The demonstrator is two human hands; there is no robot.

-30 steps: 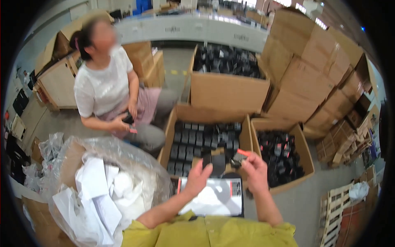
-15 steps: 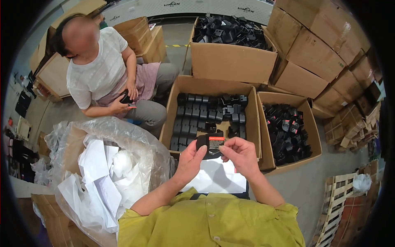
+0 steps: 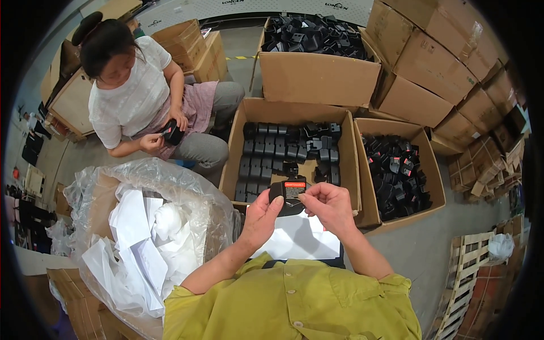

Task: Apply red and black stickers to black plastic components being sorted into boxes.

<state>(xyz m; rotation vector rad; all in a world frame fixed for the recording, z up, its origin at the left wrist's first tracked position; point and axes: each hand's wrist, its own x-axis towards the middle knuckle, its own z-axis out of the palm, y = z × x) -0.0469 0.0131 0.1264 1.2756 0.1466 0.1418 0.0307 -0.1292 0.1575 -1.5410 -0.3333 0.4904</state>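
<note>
Head view: our left hand (image 3: 258, 220) grips a black part (image 3: 279, 194) by its left side, thumb up on the near edge. Part is ahead of our torso, between both hands. A red-and-black label (image 3: 295, 188) lies face up on it. Our right hand (image 3: 333, 207) has thumb and index together at the label's right edge; can't tell if we're pinching the label or only pressing on it.

Below both hands: white paper (image 3: 300, 241), partly shaded. Just beyond the hands: middle box (image 3: 300, 108), black parts in rows on its left, looser on its right, some bare cardboard showing near us. Right of and beyond our right hand: side box (image 3: 371, 220), jumbled black parts, a few with red patches. Farther ahead of the hands: far box (image 3: 320, 79), heaped with black parts. Left of our left hand: clear bag (image 3: 212, 207) holding crumpled white sheets (image 3: 136, 243). Beyond the bag, ahead-left of our left hand: seated co-worker (image 3: 136, 79), both hands at another black part (image 3: 172, 132).
</note>
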